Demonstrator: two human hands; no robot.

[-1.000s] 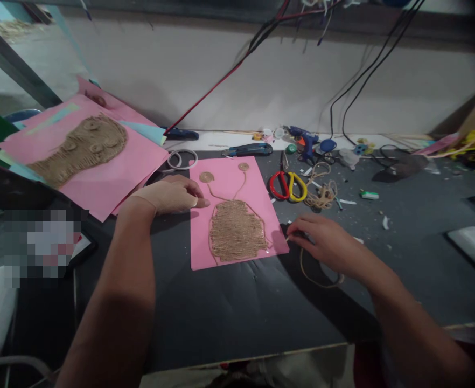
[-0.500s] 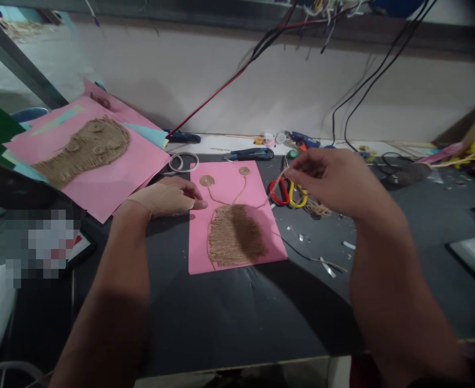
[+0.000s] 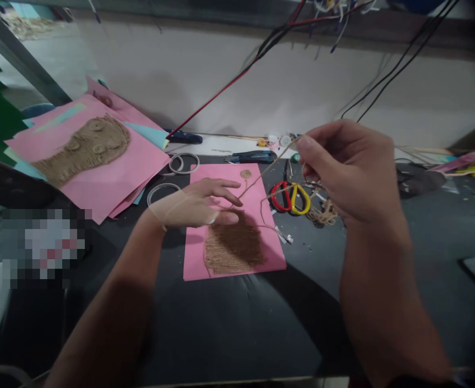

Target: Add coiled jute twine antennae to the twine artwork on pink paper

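A pink sheet [image 3: 276,253] lies on the dark table, bearing a block of brown twine rows [image 3: 235,250] and a small twine spiral [image 3: 246,174] near its top edge. My left hand [image 3: 205,203] is over the sheet's upper left, fingers apart, hiding the other spiral; thumb and fingertips are close to the top of the twine block. Raised at the right, my right hand [image 3: 334,161] pinches a thin strand of twine [image 3: 276,161], which slants down to the sheet near my left fingertips.
Red and yellow scissors [image 3: 291,198] and tangled twine [image 3: 324,211] lie right of the sheet. A blue cutter [image 3: 256,157] and white rings [image 3: 184,163] sit behind it. Pink sheets with a twine figure [image 3: 100,141] are stacked at left.
My left hand has moved right, onto the sheet, and its fingers have spread. My right hand has risen and moved right, lifting the strand off the paper.
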